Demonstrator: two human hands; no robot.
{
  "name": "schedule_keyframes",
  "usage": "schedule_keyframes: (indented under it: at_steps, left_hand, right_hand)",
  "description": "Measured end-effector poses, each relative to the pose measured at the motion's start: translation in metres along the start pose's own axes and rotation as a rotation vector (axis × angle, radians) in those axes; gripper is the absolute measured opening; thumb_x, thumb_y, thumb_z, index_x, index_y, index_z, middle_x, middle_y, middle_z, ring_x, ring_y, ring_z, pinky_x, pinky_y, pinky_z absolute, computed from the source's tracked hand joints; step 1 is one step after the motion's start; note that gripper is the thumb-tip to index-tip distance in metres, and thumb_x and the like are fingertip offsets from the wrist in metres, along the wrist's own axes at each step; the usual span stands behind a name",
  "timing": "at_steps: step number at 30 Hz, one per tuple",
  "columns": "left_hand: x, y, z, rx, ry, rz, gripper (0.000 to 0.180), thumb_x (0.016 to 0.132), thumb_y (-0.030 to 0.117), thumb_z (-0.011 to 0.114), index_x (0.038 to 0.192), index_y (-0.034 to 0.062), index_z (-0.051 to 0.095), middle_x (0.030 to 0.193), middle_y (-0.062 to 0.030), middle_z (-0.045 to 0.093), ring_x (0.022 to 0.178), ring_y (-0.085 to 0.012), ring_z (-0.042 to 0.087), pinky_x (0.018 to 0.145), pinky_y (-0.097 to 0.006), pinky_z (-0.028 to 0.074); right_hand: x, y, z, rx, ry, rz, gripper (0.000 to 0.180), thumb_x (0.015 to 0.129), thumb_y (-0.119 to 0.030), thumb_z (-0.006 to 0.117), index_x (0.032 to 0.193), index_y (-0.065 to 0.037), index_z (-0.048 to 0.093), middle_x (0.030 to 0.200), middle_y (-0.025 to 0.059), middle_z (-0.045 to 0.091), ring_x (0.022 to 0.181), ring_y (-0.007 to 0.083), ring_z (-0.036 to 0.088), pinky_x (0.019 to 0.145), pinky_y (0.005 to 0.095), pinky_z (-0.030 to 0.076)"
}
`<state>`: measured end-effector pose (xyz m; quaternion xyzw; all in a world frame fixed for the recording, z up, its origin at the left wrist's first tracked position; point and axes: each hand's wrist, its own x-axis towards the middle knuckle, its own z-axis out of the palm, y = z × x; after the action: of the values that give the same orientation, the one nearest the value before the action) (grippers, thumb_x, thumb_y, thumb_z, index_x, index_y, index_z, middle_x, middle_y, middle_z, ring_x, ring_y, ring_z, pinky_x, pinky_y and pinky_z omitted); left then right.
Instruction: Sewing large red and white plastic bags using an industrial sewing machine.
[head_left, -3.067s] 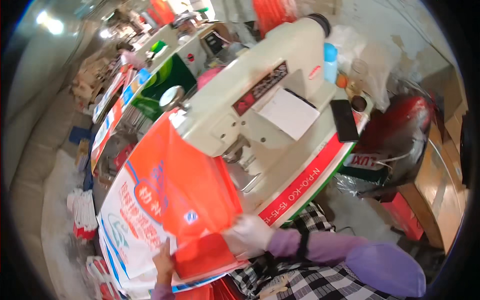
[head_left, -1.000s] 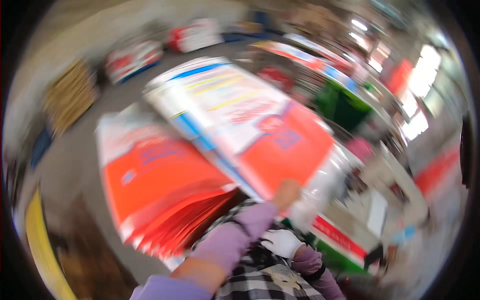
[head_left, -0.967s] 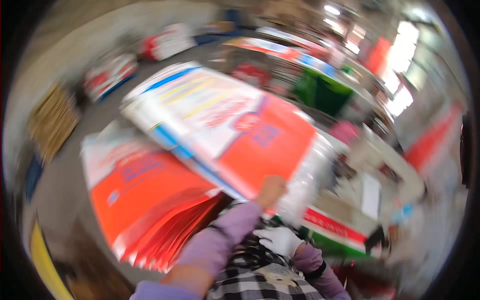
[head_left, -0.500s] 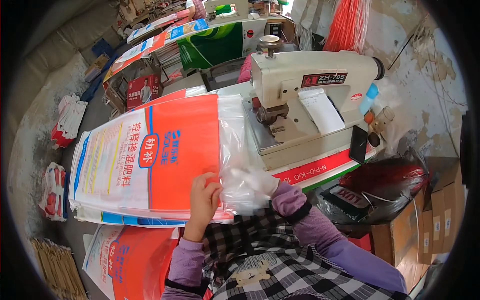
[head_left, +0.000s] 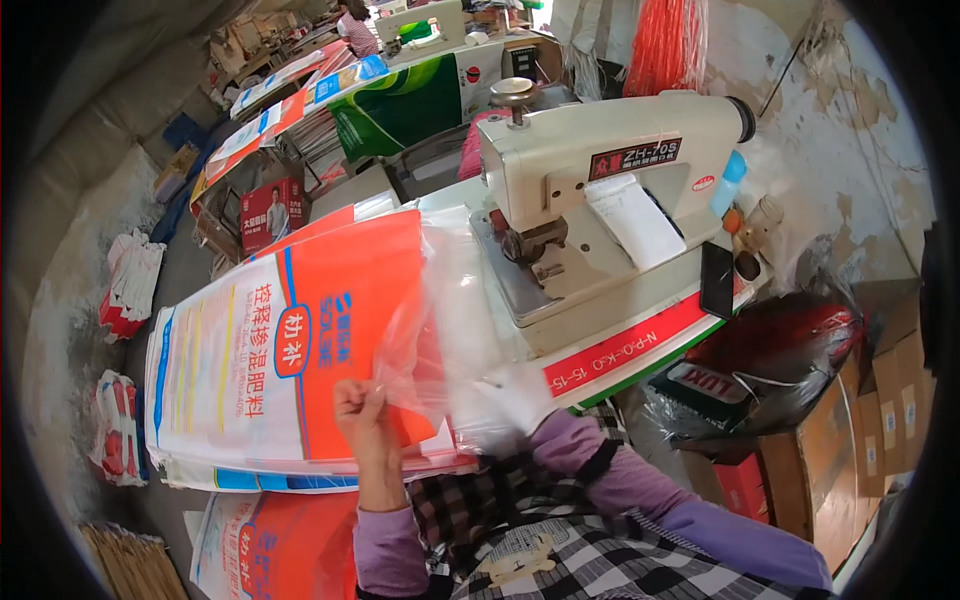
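A stack of orange-and-white printed sacks [head_left: 235, 345] lies in front of me, with clear plastic liners [head_left: 462, 300] sticking out of their right ends. My left hand [head_left: 365, 415] is closed in a pinch on the top sack's clear liner, lifting it near the sack's near right corner. To its right, my right hand [head_left: 512, 405] wears a white glove and lies over the liners at the near edge. Motion blurs its fingers, so their grip does not show. Beyond the liners stands a white sewing machine [head_left: 600, 165].
A notepad [head_left: 635, 220] rests on the machine bed, with a black phone [head_left: 716, 280] beside it. Cardboard boxes [head_left: 815, 465] and a plastic-wrapped bundle [head_left: 770, 350] sit at right. More sacks [head_left: 285, 545] hang below the stack. Folded bundles [head_left: 118, 425] lie at far left.
My left hand has moved left and slightly down, drawing the top liner away from those beneath. My right hand has shifted a little down. The whole view has tilted slightly.
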<state>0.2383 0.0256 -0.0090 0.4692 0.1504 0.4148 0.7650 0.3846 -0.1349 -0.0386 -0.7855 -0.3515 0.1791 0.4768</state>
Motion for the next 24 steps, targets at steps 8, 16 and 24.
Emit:
schedule_keyframes:
  at_steps: [8,16,24]
  left_hand:
    - [-0.025,0.002,0.046,0.058,0.127,-0.086,0.020,0.084,-0.003,0.064,0.100,0.0065,0.056,0.108,-0.0090,0.064,0.099,-0.0199,0.062,0.087,-0.031,0.048]
    - [0.016,0.014,-0.019,1.671,-0.511,-0.341,0.020,0.079,0.011,0.060,0.095,-0.0018,0.057,0.093,-0.0232,0.065,0.074,-0.0380,0.066,0.060,-0.043,0.051]
    - [0.005,0.031,0.000,0.839,-0.156,-0.489,0.025,0.085,0.019,0.060,0.077,-0.0041,0.062,0.055,-0.0141,0.052,0.057,-0.0144,0.059,0.049,-0.036,0.045]
  right_hand:
    - [-0.015,-0.071,0.025,0.412,0.008,-0.219,0.020,0.077,-0.014,0.073,0.089,-0.002,0.062,0.077,0.0094,0.061,0.075,0.0233,0.060,0.073,0.0352,0.048]
    - [0.013,-0.024,0.059,0.658,-0.279,-0.205,0.017,0.084,-0.013,0.066,0.092,0.001,0.064,0.084,0.0109,0.062,0.079,0.0189,0.060,0.073,0.0327,0.048]
    - [-0.004,-0.034,0.045,0.084,-0.242,-0.672,0.025,0.090,-0.021,0.056,0.109,-0.008,0.065,0.092,0.0143,0.059,0.089,0.0320,0.060,0.078,0.0404,0.048]
